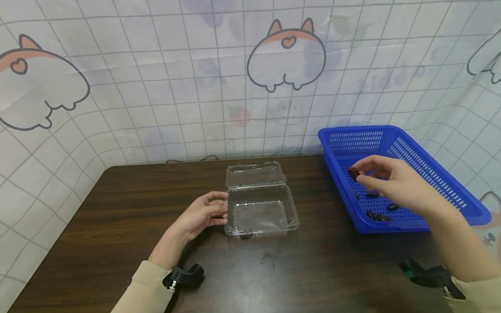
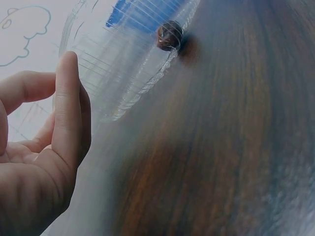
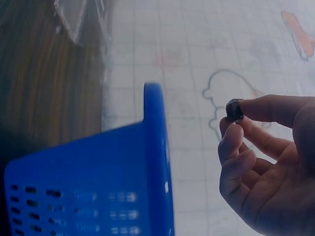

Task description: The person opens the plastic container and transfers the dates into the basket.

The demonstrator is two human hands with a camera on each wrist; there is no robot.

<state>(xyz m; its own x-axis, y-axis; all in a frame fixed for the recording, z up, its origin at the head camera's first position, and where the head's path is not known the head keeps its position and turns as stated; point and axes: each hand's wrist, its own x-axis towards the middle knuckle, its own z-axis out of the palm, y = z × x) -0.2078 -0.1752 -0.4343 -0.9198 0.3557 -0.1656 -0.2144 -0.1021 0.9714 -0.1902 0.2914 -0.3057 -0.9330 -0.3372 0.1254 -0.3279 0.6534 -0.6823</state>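
Observation:
My right hand (image 1: 385,176) pinches a dark brown dried date (image 1: 354,173) between thumb and fingertips, raised over the blue basket (image 1: 340,195). In the right wrist view the date (image 3: 235,110) looks small and wrinkled. Several more dates (image 1: 377,216) lie on the basket floor. At the left side of a clear plastic clamshell box (image 1: 262,208), my left hand (image 1: 203,215) rests its fingertips against the wall. The box stands on the table with its lid (image 1: 256,174) folded back. One brown date (image 2: 170,35) shows through the plastic by its front edge.
The dark wooden table (image 1: 129,230) ends at a wall hung with a white gridded cloth (image 1: 176,87). The basket's tall rim stands at the right, apart from the box. A thin dark cable (image 1: 209,156) runs along the back edge.

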